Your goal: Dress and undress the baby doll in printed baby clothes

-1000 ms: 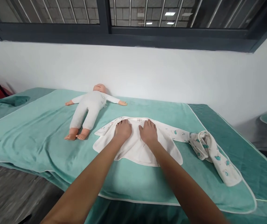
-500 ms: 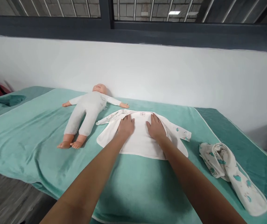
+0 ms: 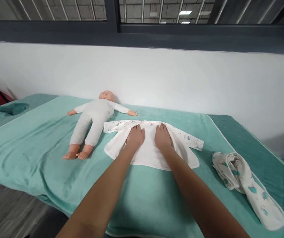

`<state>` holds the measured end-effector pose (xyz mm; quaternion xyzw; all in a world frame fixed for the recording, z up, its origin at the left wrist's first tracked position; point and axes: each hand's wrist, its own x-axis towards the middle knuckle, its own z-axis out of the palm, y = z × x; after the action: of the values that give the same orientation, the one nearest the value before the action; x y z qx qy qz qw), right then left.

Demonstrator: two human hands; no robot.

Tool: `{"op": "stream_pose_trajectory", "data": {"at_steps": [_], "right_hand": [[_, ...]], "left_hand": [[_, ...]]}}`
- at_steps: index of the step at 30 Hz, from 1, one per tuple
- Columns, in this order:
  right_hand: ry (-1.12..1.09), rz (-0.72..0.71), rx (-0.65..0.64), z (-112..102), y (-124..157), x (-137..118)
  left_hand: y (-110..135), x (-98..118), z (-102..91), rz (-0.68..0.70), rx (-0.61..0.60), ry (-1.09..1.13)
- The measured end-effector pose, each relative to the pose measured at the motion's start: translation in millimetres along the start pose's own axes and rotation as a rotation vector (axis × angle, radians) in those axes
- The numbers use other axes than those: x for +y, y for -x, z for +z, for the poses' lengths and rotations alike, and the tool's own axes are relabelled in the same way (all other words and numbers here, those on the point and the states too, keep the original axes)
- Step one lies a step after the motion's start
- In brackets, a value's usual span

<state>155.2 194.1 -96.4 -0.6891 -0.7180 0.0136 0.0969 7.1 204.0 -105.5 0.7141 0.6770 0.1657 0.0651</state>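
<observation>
A small white baby shirt (image 3: 150, 150) with a blue-green print on its sleeves lies spread open on a teal towel (image 3: 32, 145). My left hand (image 3: 135, 136) rests flat on its left half, fingers stretched out. My right hand (image 3: 162, 136) lies flat on its right half, close beside the left. Neither hand holds anything. A baby doll (image 3: 93, 118) in a white suit lies on its back just left of the shirt, arms spread.
A crumpled printed garment (image 3: 241, 177) lies on the towel at the right. A dark green cloth (image 3: 10, 108) sits at the far left. A white wall (image 3: 181, 79) runs behind the bed, under a dark-framed window. Grey floor (image 3: 5, 211) shows at lower left.
The shirt has slid away from me, towards the wall and the doll, under both flat hands. Its left sleeve now lies stretched out, and my hands have drawn closer together.
</observation>
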Motion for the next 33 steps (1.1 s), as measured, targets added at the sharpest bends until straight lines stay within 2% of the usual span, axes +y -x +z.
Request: {"op": "stream_pose_trajectory", "data": {"at_steps": [4, 7, 14, 22, 27, 33], "right_hand": [[-0.009, -0.003, -0.002, 2.0, 16.8, -19.8], [-0.021, 0.005, -0.025, 0.6, 28.3, -24.5], [-0.017, 0.090, -0.051, -5.9, 48.4, -22.7], [0.004, 0.094, -0.022, -10.5, 92.4, -13.7], [0.045, 0.024, 0.025, -13.3, 119.4, -10.1], [0.055, -0.080, 0.082, -10.2, 167.4, -3.7]], "left_hand": [[18.1, 5.6, -2.4, -0.007, 0.006, -0.001], [33.8, 6.6, -6.9, -0.004, -0.003, -0.005], [65.6, -3.6, -19.2, 0.051, -0.060, -0.024], [101.2, -13.0, -24.8, 0.107, -0.053, -0.046], [124.9, -17.5, -26.8, 0.135, -0.017, -0.067], [165.5, -29.7, -30.3, 0.209, 0.055, -0.086]]}}
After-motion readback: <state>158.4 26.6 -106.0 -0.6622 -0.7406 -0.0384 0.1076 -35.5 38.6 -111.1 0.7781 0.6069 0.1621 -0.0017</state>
